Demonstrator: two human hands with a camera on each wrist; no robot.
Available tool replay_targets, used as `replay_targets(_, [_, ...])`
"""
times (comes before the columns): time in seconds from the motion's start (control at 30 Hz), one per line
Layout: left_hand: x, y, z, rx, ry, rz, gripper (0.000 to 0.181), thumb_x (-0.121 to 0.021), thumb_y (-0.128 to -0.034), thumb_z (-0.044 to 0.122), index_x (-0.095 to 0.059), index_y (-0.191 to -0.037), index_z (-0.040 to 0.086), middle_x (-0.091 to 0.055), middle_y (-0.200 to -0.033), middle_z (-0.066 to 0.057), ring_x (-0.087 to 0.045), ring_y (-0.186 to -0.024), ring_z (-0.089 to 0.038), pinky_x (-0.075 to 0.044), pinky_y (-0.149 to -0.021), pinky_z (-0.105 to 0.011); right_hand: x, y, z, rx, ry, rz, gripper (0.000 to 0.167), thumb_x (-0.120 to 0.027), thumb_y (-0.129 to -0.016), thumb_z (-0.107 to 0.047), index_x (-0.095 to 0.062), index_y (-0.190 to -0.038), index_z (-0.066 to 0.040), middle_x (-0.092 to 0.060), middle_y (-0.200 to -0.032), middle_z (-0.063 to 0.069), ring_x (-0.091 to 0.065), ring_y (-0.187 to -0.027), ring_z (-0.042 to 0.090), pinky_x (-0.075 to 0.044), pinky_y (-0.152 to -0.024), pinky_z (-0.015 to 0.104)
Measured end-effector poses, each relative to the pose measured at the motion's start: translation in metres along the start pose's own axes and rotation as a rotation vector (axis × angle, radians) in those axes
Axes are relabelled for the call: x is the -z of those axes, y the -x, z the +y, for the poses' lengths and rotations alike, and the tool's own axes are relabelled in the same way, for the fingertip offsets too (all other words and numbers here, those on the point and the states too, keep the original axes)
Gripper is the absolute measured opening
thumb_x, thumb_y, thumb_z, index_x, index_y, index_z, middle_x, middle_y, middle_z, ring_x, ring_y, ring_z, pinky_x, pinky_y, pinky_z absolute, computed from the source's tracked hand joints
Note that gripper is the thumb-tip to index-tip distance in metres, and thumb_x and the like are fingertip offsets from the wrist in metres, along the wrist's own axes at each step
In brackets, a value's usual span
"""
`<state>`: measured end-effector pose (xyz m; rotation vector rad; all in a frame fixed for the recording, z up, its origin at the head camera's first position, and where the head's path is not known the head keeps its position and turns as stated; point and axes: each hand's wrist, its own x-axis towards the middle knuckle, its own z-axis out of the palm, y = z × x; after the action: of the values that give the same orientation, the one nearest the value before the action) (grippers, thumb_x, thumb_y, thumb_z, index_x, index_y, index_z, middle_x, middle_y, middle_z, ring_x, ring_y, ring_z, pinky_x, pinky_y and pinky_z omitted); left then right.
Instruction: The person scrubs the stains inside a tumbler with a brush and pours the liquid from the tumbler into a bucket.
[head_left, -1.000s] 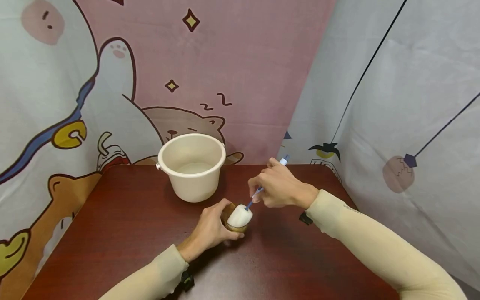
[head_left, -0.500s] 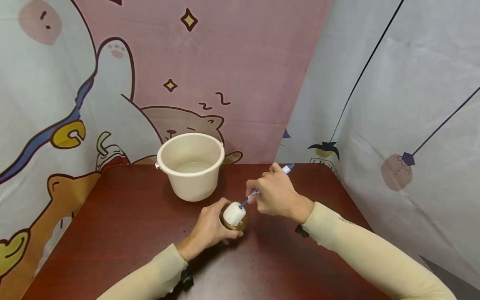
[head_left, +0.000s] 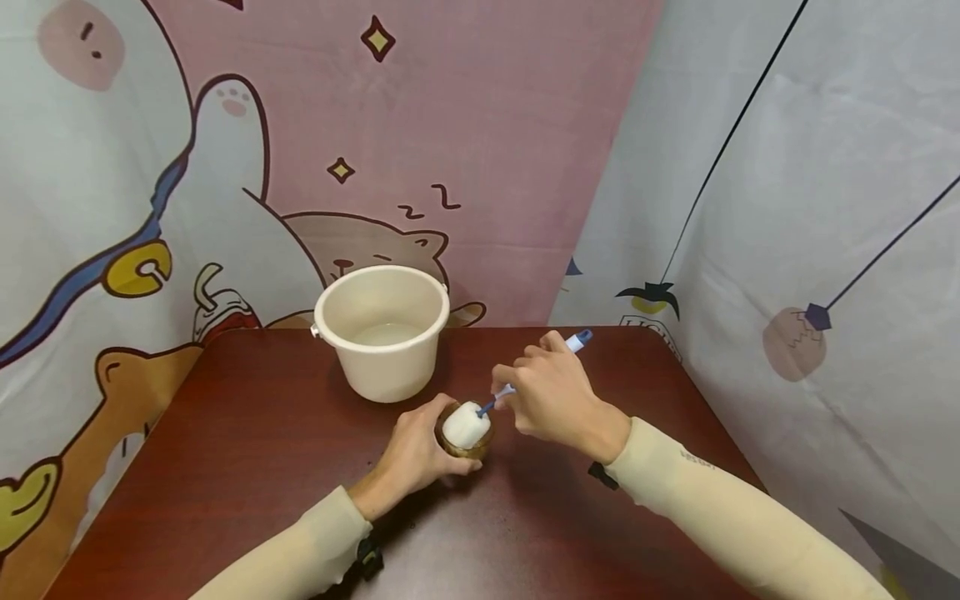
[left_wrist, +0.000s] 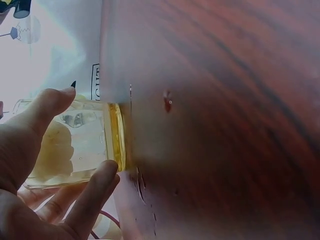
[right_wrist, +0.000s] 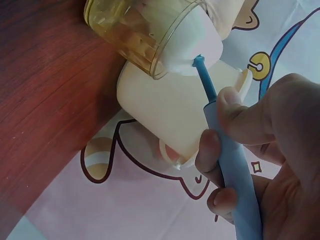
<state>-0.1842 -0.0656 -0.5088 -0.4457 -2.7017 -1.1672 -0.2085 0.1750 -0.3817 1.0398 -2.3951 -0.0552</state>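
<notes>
An amber-tinted clear glass [left_wrist: 87, 150] stands on the table, with my left hand [head_left: 414, 450] curled around its side. Thumb and fingers of that hand press on opposite sides of it in the left wrist view. My right hand [head_left: 553, 387] grips the blue handle [right_wrist: 232, 160] of a sponge cup brush. Its white sponge head [right_wrist: 195, 42] sits in the mouth of the glass, partly inside and partly above the rim. In the head view the handle slants up to the right from the sponge.
A cream bucket [head_left: 386, 367] with a little cloudy liquid at the bottom stands behind the glass, near the table's back edge. Small wet drops mark the dark red-brown table [head_left: 247, 433]. A printed cartoon cloth [head_left: 487, 108] hangs behind and at the sides.
The sponge head has moved slightly left and the brush handle leans lower to the right. My right hand has shifted a little down. The left hand keeps its hold on the glass.
</notes>
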Motion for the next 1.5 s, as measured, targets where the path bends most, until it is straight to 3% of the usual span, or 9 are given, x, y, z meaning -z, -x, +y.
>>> replay_targets(0.5, [0.0, 0.0, 0.0, 0.009, -0.016, 0.005, 0.082, -0.118, -0.0626, 0.038, -0.072, -0.128, 0.023, -0.085, -0.115, 0.005, -0.078, -0.101, -0.016, -0.065, -0.088, -0.039, 0.008, 0.014, 0.008, -0.045, -0.028, 0.036, 0.025, -0.106, -0.084, -0.034, -0.085, -0.096, -0.028, -0.079, -0.077, -0.011, -0.065, -0.077, 0.017, -0.045, -0.093, 0.046])
replay_targets(0.8, [-0.001, 0.002, 0.002, 0.003, -0.022, 0.013, 0.084, -0.118, -0.062, 0.039, -0.073, -0.13, 0.021, -0.085, -0.116, 0.005, -0.079, -0.103, -0.017, -0.065, -0.089, -0.039, 0.009, 0.026, 0.014, -0.148, -0.152, 0.015, 0.022, -0.104, -0.088, -0.03, -0.086, -0.1, -0.028, -0.081, -0.08, -0.011, -0.065, -0.079, 0.017, -0.043, -0.097, 0.049])
replay_targets(1.1, [0.001, 0.004, 0.001, 0.002, -0.024, 0.017, 0.085, -0.118, -0.0624, 0.04, -0.073, -0.132, 0.02, -0.086, -0.119, 0.003, -0.08, -0.105, -0.02, -0.065, -0.092, -0.042, 0.006, 0.035, 0.021, -0.214, -0.207, 0.002, 0.018, -0.102, -0.091, -0.031, -0.087, -0.1, -0.028, -0.08, -0.079, -0.013, -0.063, -0.078, 0.013, -0.04, -0.095, 0.049])
replay_targets(1.5, [-0.001, 0.001, 0.001, 0.004, -0.036, 0.017, 0.085, -0.117, -0.0618, 0.04, -0.073, -0.131, 0.019, -0.086, -0.114, 0.002, -0.079, -0.099, -0.018, -0.066, -0.089, -0.04, -0.005, 0.051, 0.036, -0.406, -0.359, -0.056, 0.016, -0.1, -0.094, -0.032, -0.089, -0.104, -0.029, -0.074, -0.072, -0.018, -0.057, -0.075, 0.009, -0.038, -0.095, 0.049])
